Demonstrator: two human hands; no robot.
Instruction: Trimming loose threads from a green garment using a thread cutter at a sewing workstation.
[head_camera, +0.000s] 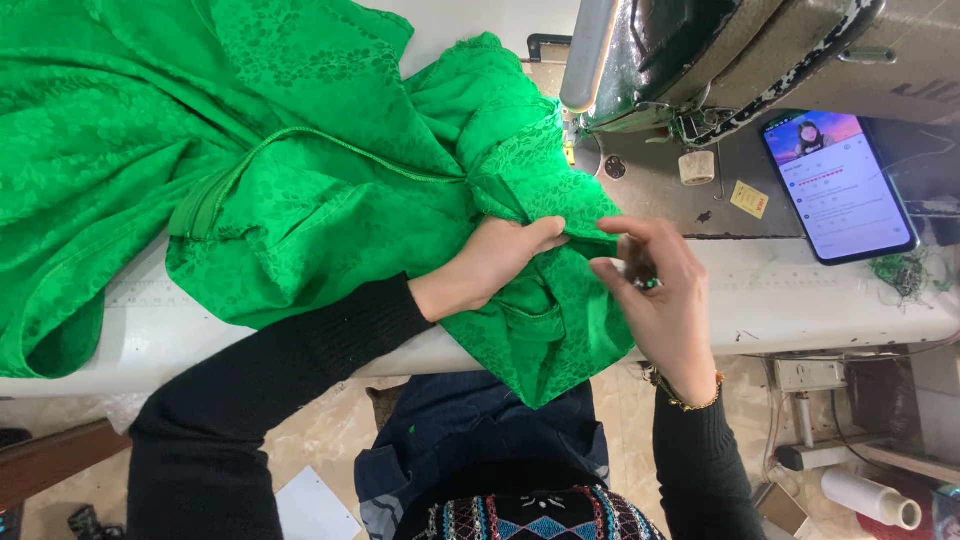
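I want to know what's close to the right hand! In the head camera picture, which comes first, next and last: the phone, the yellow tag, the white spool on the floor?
From the right hand:
1. Yellow tag, just above it on the table.
2. Phone, farther right on the table.
3. White spool, down at the floor's lower right corner.

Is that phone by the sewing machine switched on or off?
On. The phone lies flat on the table right of the sewing machine, its screen lit with a picture and rows of text.
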